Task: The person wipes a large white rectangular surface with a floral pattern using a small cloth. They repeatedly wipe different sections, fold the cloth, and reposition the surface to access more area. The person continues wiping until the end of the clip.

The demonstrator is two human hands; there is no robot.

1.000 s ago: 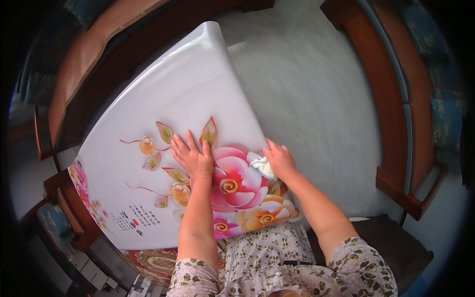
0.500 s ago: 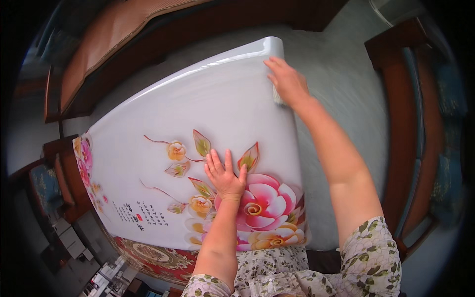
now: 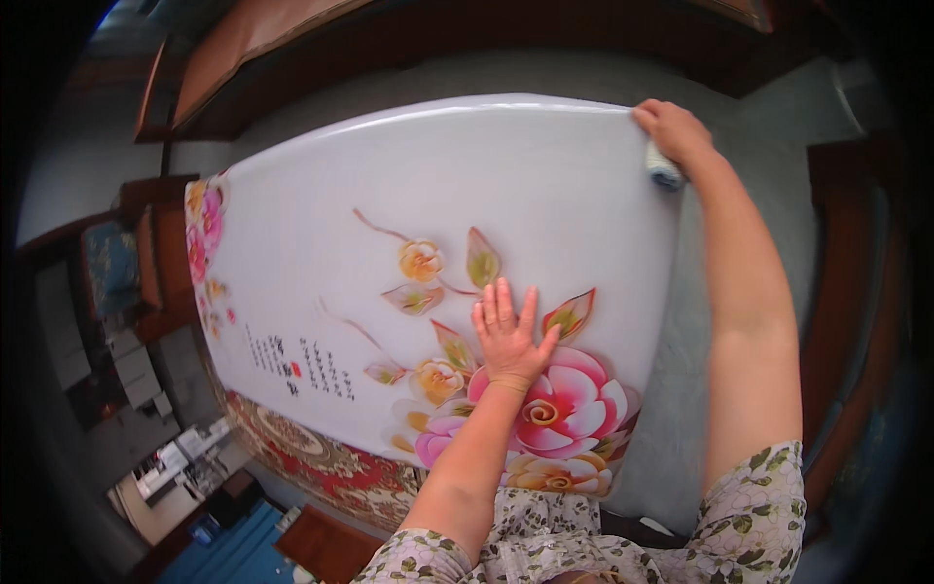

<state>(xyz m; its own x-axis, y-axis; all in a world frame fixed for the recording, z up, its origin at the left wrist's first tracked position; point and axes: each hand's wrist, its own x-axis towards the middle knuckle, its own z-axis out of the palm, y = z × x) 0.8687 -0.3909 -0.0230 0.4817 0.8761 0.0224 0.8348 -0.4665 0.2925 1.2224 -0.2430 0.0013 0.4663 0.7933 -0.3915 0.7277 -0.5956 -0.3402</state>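
Observation:
In front of me lies a glossy white table cover [image 3: 302,204], printed with pink and yellow flowers and black characters, hanging over the table's far edge. My left hand [image 3: 512,336] rests flat on it, fingers spread, beside a big pink printed flower [image 3: 574,404]. At the far right corner, my right hand [image 3: 676,131] has its fingers curled over the cover's edge. Under its palm is a bunched white and dark-blue cloth [image 3: 664,170], mostly covered by the hand.
A long wooden seat with a tan mat [image 3: 248,49] runs along the far side. Dark wooden furniture [image 3: 851,224] stands at the right. A red patterned carpet [image 3: 321,462] shows at the near left, past it a cluttered low table [image 3: 180,477]. Grey floor [image 3: 744,107] lies beyond the corner.
The cover and both hands now appear farther right in the view. My right hand's fingers have curled over the corner, and more of the cloth shows. The left hand stays flat.

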